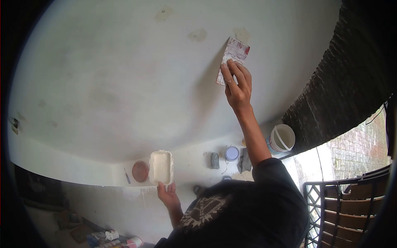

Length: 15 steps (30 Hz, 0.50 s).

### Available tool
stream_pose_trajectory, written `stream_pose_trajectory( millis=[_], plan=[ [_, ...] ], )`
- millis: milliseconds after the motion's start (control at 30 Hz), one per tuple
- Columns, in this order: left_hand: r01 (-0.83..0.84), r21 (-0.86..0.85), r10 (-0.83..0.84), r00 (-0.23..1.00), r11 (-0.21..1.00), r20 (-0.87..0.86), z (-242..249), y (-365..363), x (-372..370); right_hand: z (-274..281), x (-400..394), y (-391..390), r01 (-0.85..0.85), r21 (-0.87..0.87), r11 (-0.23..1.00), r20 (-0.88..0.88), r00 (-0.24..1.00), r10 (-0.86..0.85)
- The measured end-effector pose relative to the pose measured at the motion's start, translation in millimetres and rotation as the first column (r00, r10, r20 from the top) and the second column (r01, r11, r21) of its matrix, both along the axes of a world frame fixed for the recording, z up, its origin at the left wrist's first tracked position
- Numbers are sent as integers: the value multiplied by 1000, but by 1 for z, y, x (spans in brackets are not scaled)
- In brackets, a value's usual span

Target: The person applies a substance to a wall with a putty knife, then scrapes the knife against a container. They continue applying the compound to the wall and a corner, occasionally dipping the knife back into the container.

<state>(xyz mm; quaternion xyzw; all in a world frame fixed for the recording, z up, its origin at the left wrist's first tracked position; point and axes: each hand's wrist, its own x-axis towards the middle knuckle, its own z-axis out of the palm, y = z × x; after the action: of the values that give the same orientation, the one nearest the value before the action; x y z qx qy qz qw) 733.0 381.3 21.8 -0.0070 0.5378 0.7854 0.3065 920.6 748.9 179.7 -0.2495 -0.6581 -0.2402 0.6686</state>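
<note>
Flat plate gripped in right hand at wall, apparently for control, with tub grasped in left hand (probably for easy reach).

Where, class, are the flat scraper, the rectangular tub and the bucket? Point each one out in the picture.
Flat scraper (238,49): head view, on its upper face.
Rectangular tub (151,167): head view, on its left rim.
Bucket (271,145): head view, on its outer wall.
</note>
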Motion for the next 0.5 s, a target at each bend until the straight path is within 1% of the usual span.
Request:
stream_pose_trajectory(
  millis=[33,67,133,167,200,267,333,400,467,500],
  plan=[
    [2,0,-2,1000,1000,2,1,-1,-1,-2,2,-5,-41,6,999,-20,999,42],
    [20,-7,-20,1000,1000,-18,1,-2,-4,0,4,-6,-39,6,999,-18,999,39],
    [43,-15,-43,998,999,-37,2,-2,-8,12,10,-12,-26,92,995,-75,997,33],
    [41,-24,-41,999,999,-35,2,-2,-10,20,9,-12,-23,110,994,-133,990,38],
    [39,-32,-40,999,999,-33,3,-3,-12,25,9,-8,-17,108,994,-132,991,32],
    [46,-28,-47,998,999,-37,5,-3,-14,31,8,0,58,45,997,-179,983,-49],
    [50,-18,-51,998,999,-41,7,-2,-16,28,1,-2,41,30,999,-172,984,-35],
    [38,-8,-38,999,999,-30,6,-2,-17,23,-4,-17,-22,-23,999,-76,997,20],
    [31,-4,-31,999,1000,-19,2,-3,-21,28,-3,-23,-9,-15,1000,-82,997,8],
    [26,-3,-26,1000,1000,-7,1,-5,-22,34,1,-24,-6,17,1000,-174,985,9]
  ],
)
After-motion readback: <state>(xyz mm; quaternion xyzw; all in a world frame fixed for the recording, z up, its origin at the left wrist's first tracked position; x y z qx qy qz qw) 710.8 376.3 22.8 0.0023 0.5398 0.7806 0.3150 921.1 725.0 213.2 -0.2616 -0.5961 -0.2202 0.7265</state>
